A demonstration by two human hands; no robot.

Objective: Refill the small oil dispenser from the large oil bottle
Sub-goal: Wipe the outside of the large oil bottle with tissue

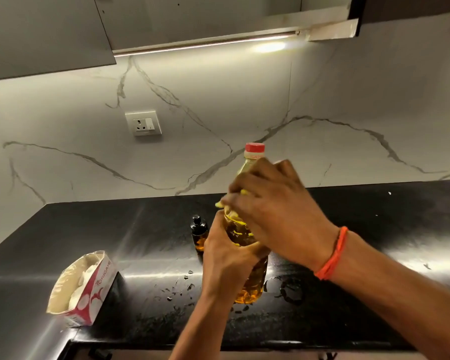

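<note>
Red-capped oil bottle [248, 255] upright: left hand [226, 258] grips middle, right hand [276, 206] wraps shoulder.

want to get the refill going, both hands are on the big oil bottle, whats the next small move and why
Probably slide the right hand up to the red cap and twist it off while the left hand steadies the large oil bottle. The cap is on, so nothing can pour yet. The small oil dispenser behind the bottle also seems to have its dark top on.
</note>
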